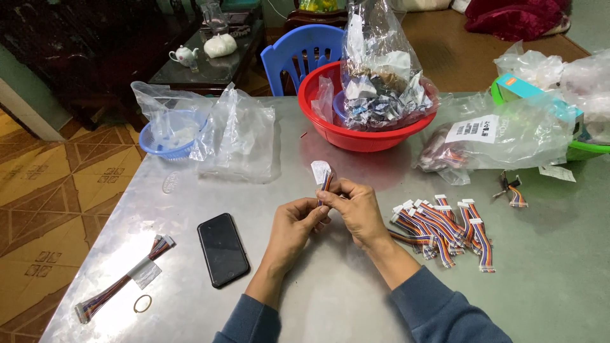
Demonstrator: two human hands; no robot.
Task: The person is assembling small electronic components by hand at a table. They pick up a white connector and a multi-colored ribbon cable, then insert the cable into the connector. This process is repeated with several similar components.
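Grey table point(356, 305) bears phone point(222, 249), red basin point(318, 121), cable pile point(445, 230)

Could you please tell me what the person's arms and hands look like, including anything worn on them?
Both hands, the left hand and the right hand, are bare: no gloves, and no rings or watch that I can see. Both arms wear dark blue long sleeves, pushed up so the forearms show.

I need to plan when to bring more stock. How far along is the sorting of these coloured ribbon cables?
Done, it seems: a pile of short cables lies beside the right hand. In hand: both hands, the left hand too, hold one small cable bundle. Left, by the look of it: a long bundle near the phone, a few loose cables, and a clear bag with more cables.
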